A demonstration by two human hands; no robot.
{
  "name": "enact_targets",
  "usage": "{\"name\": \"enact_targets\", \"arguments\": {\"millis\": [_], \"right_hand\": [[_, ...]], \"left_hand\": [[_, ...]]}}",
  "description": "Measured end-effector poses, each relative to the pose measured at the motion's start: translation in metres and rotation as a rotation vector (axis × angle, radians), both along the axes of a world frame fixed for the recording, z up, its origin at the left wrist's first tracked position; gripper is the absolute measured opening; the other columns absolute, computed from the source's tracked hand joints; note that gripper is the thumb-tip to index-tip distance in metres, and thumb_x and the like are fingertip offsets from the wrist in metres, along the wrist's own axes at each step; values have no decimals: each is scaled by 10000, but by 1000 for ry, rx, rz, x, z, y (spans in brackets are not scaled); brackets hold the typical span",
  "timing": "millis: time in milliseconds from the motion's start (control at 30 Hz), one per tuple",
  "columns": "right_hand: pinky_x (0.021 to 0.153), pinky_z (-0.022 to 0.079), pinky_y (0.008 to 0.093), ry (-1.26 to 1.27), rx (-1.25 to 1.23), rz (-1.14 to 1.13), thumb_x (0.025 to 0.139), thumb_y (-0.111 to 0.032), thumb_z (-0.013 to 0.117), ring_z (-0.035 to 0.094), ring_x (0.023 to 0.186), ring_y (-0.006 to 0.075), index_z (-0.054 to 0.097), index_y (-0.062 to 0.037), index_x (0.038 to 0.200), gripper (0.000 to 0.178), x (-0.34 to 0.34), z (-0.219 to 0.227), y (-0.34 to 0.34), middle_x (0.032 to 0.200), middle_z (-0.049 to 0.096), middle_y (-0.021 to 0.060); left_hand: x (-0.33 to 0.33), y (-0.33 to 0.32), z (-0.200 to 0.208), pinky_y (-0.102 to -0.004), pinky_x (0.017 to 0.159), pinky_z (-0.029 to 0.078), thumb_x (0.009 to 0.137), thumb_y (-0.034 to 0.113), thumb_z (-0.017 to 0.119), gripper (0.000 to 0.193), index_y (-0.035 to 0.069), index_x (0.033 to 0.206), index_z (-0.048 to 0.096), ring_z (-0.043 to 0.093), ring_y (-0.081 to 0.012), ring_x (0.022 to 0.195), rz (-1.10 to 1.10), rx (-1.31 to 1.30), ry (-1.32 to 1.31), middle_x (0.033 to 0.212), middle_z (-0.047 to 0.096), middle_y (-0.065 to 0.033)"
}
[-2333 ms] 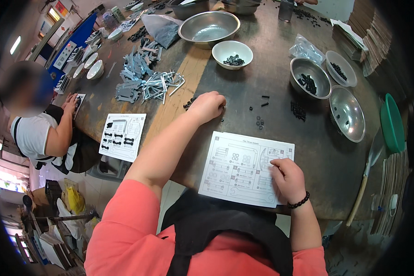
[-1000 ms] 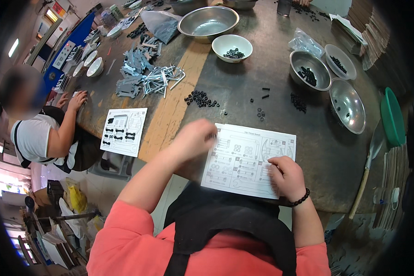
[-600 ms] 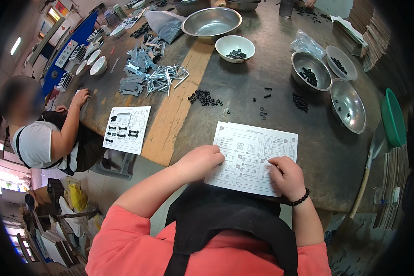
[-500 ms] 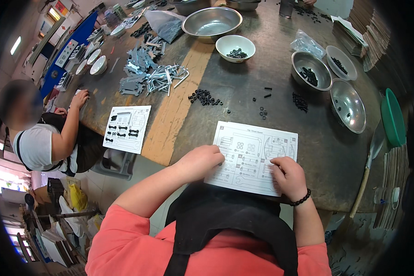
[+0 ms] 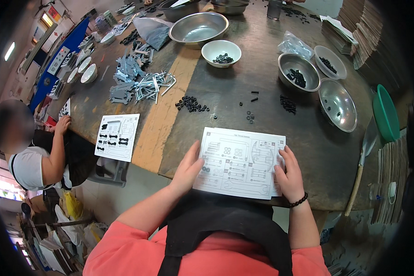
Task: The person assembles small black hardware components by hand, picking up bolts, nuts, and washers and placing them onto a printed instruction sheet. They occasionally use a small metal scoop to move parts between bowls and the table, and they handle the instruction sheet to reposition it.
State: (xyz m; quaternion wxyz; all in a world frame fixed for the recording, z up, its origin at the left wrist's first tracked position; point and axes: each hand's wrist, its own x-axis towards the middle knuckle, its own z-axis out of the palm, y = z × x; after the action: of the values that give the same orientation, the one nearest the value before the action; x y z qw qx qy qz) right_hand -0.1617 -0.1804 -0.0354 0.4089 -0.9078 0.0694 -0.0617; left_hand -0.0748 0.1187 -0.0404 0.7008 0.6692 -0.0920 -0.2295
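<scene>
A small stack of white printed sheets (image 5: 239, 163) with line drawings of parts lies at the table's near edge, in front of my body. At least one lower sheet shows past the top one on the right. My left hand (image 5: 186, 171) holds the stack's left edge, fingers stretched along the side and thumb at the paper. On the opposite edge, my right hand (image 5: 290, 178), with a dark bead bracelet at its wrist, has its fingers along the side and its thumb on the paper. Beyond the sheets lie black nuts (image 5: 192, 104) and a few small rings (image 5: 250, 117).
Left of me lies a sheet with black parts (image 5: 117, 137). Grey wrenches (image 5: 129, 71) and silver hex keys (image 5: 154, 86) are heaped farther off. Bowls stand behind, including a white bowl (image 5: 221, 54) and a steel bowl (image 5: 299, 72). A co-worker (image 5: 37, 161) sits at left.
My left hand has shifted from the sheets' upper left to their left side, fingers straighter. My right hand now reaches farther up the right edge. The view has shifted slightly.
</scene>
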Motion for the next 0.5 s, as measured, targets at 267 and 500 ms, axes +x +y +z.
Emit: {"name": "enact_targets", "arguments": {"millis": [267, 500], "right_hand": [[975, 390, 398, -71, -119, 24, 814, -110, 589, 476, 1161, 352, 529, 8, 1175, 385, 12, 4, -8, 1290, 468, 210], [746, 478, 361, -270, -331, 107, 763, -74, 592, 560, 873, 263, 638, -65, 819, 73, 99, 14, -2, 865, 578, 70]], "left_hand": [[0, -18, -9, -370, 1126, 130, 915, 141, 425, 651, -94, 1420, 88, 165, -283, 1394, -48, 79, -105, 1489, 167, -229], [-1, -24, -10, -377, 1128, 135, 930, 144, 405, 634, -94, 1420, 83, 167, -285, 1394, 66, -91, -2, 1491, 166, -223]]}}
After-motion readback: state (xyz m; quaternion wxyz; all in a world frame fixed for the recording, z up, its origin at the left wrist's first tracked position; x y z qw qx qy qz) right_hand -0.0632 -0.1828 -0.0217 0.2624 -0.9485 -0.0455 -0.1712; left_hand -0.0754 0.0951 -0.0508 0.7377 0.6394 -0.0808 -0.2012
